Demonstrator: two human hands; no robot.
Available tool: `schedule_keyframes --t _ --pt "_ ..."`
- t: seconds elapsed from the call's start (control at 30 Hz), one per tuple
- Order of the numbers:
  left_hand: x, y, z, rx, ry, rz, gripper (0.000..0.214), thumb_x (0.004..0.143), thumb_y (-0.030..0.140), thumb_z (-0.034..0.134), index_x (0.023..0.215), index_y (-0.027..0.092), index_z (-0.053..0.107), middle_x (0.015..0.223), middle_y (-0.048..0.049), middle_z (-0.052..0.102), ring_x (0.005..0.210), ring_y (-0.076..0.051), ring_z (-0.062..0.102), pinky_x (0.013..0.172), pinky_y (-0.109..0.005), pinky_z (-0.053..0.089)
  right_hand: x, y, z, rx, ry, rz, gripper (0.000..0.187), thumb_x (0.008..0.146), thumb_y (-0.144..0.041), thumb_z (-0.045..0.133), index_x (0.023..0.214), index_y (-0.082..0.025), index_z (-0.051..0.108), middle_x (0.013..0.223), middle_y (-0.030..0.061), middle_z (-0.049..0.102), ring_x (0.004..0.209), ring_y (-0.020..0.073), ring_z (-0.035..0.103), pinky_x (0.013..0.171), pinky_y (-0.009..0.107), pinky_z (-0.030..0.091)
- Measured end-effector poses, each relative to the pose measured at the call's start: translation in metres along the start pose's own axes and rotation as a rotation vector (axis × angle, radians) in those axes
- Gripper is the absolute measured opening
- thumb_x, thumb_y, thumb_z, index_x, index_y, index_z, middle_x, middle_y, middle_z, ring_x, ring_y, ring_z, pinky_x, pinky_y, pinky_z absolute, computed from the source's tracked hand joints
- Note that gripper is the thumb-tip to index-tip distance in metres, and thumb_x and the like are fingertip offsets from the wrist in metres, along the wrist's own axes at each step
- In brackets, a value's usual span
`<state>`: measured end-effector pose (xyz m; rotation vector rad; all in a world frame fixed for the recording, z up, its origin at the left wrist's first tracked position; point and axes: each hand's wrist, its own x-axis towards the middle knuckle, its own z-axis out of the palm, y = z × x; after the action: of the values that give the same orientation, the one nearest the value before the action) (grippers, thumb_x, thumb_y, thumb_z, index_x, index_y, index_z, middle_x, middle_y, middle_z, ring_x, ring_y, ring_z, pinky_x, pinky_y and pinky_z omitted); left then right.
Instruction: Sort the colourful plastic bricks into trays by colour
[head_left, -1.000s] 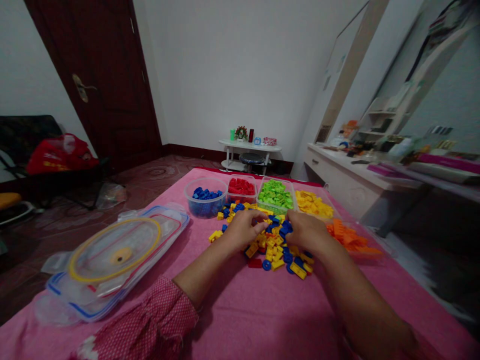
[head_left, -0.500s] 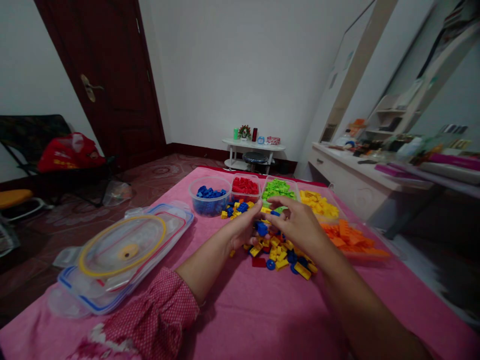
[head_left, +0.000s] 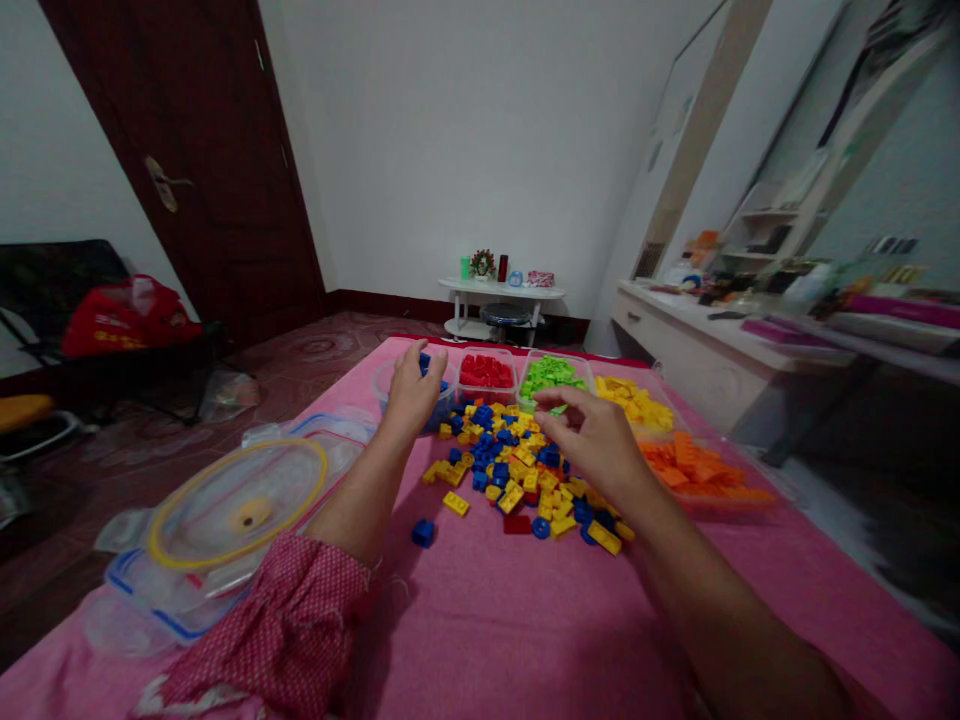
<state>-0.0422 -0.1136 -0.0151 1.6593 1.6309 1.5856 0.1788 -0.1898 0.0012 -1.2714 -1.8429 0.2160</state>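
A heap of mixed yellow, blue and red bricks (head_left: pixel 517 470) lies on the pink cloth (head_left: pixel 487 620). My left hand (head_left: pixel 412 392) hovers over the round tub of blue bricks (head_left: pixel 384 378), fingers curled around blue pieces. My right hand (head_left: pixel 592 440) hangs above the heap, thumb and forefinger pinched on a small green brick (head_left: pixel 556 409) near the tub of green bricks (head_left: pixel 551 375). Behind the heap stand a tub of red bricks (head_left: pixel 486 371) and a tub of yellow bricks (head_left: pixel 630 400). A tray of orange bricks (head_left: pixel 697 470) sits to the right.
Stacked clear lids (head_left: pixel 232 500) with yellow, red and blue rims lie at the left on the cloth. One blue brick (head_left: pixel 422 532) lies apart, near my left forearm. A white low table (head_left: pixel 501 300), a dark door (head_left: pixel 187 170) and a desk (head_left: pixel 712 340) stand beyond.
My left hand has left the heap and moved back-left over the blue tub. My right hand has lifted a little, now pinching a green piece. A blue brick now lies apart.
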Motion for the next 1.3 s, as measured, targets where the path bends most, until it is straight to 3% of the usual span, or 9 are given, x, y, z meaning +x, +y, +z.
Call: schedule_keyframes --t 0.1,0.27,0.37,0.47,0.67,0.87,1.03,1.2,1.3 --pt "-0.001 -0.01 -0.002 0.354 0.021 0.203 0.042 0.076 0.036 0.059 0.113 0.017 0.061 0.124 -0.0131 0.053 0.122 -0.028 0.042 0.104 -0.045 0.032 0.002 0.019 0.003 -0.144 -0.016 0.022 0.021 0.077 -0.022 0.057 0.094 -0.018 0.067 0.091 0.0038 0.068 0.067 0.0133 0.06 0.065 0.026 0.047" --pt "-0.019 -0.002 0.015 0.288 -0.1 0.426 0.021 0.079 0.019 0.054 0.093 0.018 0.069 0.107 -0.0077 0.063 0.106 -0.02 0.055 0.097 -0.034 0.041 0.0 0.05 0.01 -0.489 -0.159 0.049 0.033 0.078 -0.012 0.049 0.107 -0.015 0.064 0.11 0.01 0.064 0.101 0.0213 0.058 0.088 0.031 0.043" --pt "-0.033 0.002 0.027 0.2 -0.289 0.514 0.024 0.081 0.017 0.052 0.099 0.018 0.067 0.102 -0.0053 0.066 0.1 -0.016 0.057 0.095 -0.03 0.042 -0.006 0.057 0.015 -0.592 -0.281 0.108 0.04 0.08 -0.01 0.044 0.116 -0.016 0.06 0.116 0.0124 0.062 0.108 0.0244 0.056 0.09 0.033 0.041" --pt "-0.046 -0.003 0.038 0.226 -0.517 0.531 0.036 0.081 0.027 0.056 0.115 0.018 0.061 0.123 -0.009 0.058 0.114 -0.02 0.052 0.1 -0.033 0.038 -0.012 0.062 0.021 -0.631 -0.393 0.209 0.044 0.08 -0.013 0.044 0.121 -0.02 0.056 0.117 0.0127 0.06 0.105 0.0266 0.057 0.082 0.034 0.043" --pt "-0.054 -0.009 0.041 0.319 -0.798 0.602 0.033 0.079 0.034 0.06 0.107 0.018 0.066 0.12 -0.011 0.058 0.11 -0.022 0.054 0.095 -0.031 0.041 -0.013 0.082 0.027 -0.536 -0.385 0.211 0.046 0.075 -0.008 0.047 0.118 -0.02 0.058 0.12 0.0104 0.058 0.109 0.023 0.053 0.085 0.03 0.04" --pt "-0.04 0.004 0.024 0.318 -0.837 0.426 0.022 0.079 0.031 0.057 0.091 0.02 0.071 0.086 -0.003 0.071 0.077 -0.015 0.062 0.07 -0.023 0.045 -0.004 0.065 0.01 -0.268 -0.497 0.144 0.033 0.066 -0.018 0.061 0.098 -0.019 0.067 0.088 0.0021 0.066 0.08 0.017 0.059 0.067 0.024 0.042" --pt "-0.04 0.006 0.021 0.328 -0.779 0.334 0.029 0.083 0.035 0.049 0.091 0.018 0.071 0.074 -0.0034 0.07 0.067 -0.014 0.06 0.063 -0.022 0.043 0.003 0.06 -0.011 -0.237 -0.554 0.17 0.025 0.076 -0.037 0.057 0.084 -0.018 0.07 0.067 0.0021 0.064 0.06 0.0148 0.056 0.053 0.023 0.037" --pt "-0.058 0.007 0.038 0.3 -0.669 0.513 0.035 0.081 0.035 0.055 0.11 0.019 0.064 0.111 -0.0078 0.065 0.101 -0.02 0.058 0.088 -0.029 0.044 0.001 0.068 -0.008 -0.6 -0.355 0.243 0.026 0.078 -0.038 0.054 0.094 -0.024 0.07 0.09 0.0075 0.069 0.084 0.0233 0.062 0.066 0.029 0.042" --pt "-0.07 0.006 0.047 0.283 -0.732 0.648 0.054 0.079 0.042 0.058 0.128 0.02 0.052 0.135 -0.011 0.047 0.123 -0.023 0.044 0.102 -0.034 0.036 -0.005 0.069 0.004 -0.659 -0.354 0.222 0.031 0.082 -0.035 0.05 0.106 -0.024 0.066 0.102 0.0093 0.068 0.096 0.0251 0.06 0.076 0.032 0.043"
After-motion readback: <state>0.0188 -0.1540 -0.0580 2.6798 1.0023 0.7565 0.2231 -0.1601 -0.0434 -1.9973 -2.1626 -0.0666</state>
